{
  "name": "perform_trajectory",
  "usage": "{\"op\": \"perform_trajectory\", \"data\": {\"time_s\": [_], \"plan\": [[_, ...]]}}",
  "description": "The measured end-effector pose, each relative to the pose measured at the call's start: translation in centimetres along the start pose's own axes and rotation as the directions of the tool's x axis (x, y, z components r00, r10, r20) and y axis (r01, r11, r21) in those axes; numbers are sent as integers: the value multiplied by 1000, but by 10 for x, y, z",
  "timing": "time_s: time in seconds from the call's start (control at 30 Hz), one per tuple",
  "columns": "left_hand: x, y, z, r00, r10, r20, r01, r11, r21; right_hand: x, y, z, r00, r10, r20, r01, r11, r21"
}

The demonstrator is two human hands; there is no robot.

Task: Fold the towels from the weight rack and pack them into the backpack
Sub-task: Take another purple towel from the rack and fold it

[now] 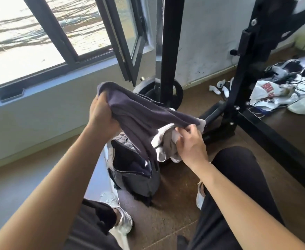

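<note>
A dark grey towel (pixel 139 112) stretches in the air between both hands. My left hand (pixel 101 114) grips its upper left end. My right hand (pixel 191 143) pinches its lower right corner, low over a crumpled white towel (pixel 164 141) that lies behind the backpack. The grey backpack (pixel 137 177) stands on the floor below the towel with its top zip open, showing a dark inside. The black weight rack (pixel 168 51) rises just behind, with a weight plate (pixel 177 94) at its foot.
An open window frame (pixel 124 42) juts inward at the upper middle, above a low wall. A second black rack post (pixel 241 69) stands at right, with a plastic bag (pixel 267 91), cables and a white shoe (pixel 303 103) behind it. My knees and shoes flank the backpack.
</note>
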State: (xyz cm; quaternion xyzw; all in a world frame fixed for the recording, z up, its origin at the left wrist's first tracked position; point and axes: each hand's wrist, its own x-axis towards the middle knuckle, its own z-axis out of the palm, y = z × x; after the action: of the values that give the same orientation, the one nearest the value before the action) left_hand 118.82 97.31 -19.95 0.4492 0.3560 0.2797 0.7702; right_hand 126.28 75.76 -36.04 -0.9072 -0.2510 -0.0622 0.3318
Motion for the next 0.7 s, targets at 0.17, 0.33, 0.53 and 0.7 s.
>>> {"op": "perform_trajectory", "data": {"time_s": [0.17,0.33,0.53,0.7], "plan": [[-28,48,-24,995,87,53,-85,996,-38,4,-4,0,1000,-24,-13,23,999,-41],[-74,44,-38,974,91,210,-119,985,126,-2,-5,4,998,-59,7,59,992,-108],[-96,14,-78,870,52,490,-220,931,290,-14,-9,-8,985,-100,-141,88,992,-92],[-100,-14,-109,781,-126,611,-260,824,503,-53,-68,-41,924,-278,261,50,766,641]]}}
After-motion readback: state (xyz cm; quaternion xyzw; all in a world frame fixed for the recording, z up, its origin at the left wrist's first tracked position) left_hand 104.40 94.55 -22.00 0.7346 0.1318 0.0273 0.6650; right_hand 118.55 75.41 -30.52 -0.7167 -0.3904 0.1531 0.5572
